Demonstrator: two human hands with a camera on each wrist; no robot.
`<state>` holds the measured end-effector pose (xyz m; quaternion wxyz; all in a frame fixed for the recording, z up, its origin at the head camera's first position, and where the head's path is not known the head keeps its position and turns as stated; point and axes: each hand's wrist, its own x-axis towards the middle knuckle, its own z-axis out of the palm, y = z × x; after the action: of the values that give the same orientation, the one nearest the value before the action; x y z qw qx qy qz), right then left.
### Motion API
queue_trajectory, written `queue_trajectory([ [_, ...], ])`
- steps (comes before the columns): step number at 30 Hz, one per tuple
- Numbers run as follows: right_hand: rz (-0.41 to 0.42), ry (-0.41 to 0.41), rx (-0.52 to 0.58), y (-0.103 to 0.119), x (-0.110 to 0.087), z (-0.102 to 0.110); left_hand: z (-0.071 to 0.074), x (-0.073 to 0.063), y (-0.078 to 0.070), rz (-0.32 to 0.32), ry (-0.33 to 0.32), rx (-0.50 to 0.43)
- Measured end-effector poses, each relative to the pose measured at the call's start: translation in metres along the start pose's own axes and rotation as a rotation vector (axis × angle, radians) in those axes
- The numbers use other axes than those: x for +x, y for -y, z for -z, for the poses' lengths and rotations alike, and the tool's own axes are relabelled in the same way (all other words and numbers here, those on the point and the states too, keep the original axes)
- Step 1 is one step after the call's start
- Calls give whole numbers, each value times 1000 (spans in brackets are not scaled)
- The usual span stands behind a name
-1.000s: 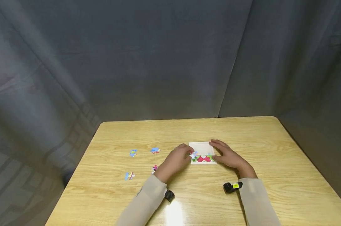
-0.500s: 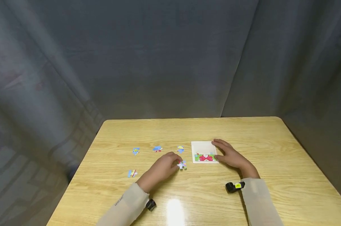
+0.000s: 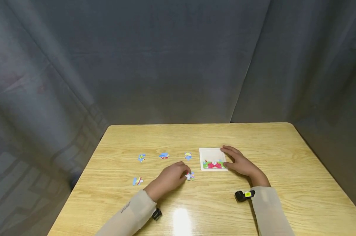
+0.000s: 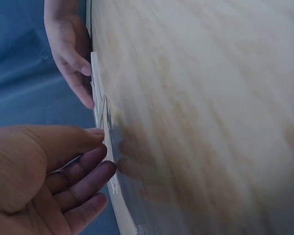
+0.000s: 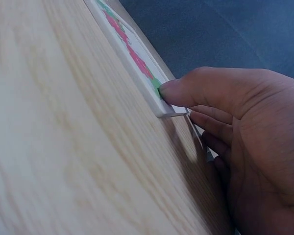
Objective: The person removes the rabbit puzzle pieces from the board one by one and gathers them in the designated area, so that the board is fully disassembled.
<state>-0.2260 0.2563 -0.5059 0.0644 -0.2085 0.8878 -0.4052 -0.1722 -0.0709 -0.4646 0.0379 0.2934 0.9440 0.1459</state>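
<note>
In the head view my left hand [image 3: 169, 178] is left of the white puzzle tray. Between its thumb and fingers it pinches a jigsaw piece [image 3: 190, 176], pale blue with pink and green bits, low over the table. The left wrist view shows that piece edge-on as a thin sliver [image 4: 103, 110]. The puzzle tray [image 3: 212, 149] has a strip of joined green and red pieces [image 3: 214, 165] along its near side; its far part is bare. My right hand [image 3: 240, 163] holds the tray's right side, thumb [image 5: 174, 91] on the near corner, other fingers along the edge.
Several loose jigsaw pieces lie left of the tray: a yellow and blue piece [image 3: 188, 156], a blue and red piece [image 3: 164, 155], a flower piece [image 3: 141, 158] and a striped piece [image 3: 138, 181]. A grey curtain [image 3: 172, 65] hangs behind the wooden table [image 3: 254, 136].
My left hand has drawn back leftward from the tray with the jigsaw piece, uncovering the yellow and blue piece. The right hand stays at the tray. The head view has shifted slightly.
</note>
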Motion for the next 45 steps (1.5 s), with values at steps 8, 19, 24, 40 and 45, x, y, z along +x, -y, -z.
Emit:
queue_trajectory([
  [8,8,3,0,1,1,0,2,1,-2,-13,-15,47],
  [19,-5,-2,5,2,0,-1,3,3,-7,-27,-17,97],
  [24,-13,4,8,2,0,-1,3,2,-8,-30,-18,126],
  [40,-10,2,-3,2,1,0,2,7,-8,38,22,68],
  [45,5,-6,-23,2,1,-1,5,11,-10,58,23,2],
])
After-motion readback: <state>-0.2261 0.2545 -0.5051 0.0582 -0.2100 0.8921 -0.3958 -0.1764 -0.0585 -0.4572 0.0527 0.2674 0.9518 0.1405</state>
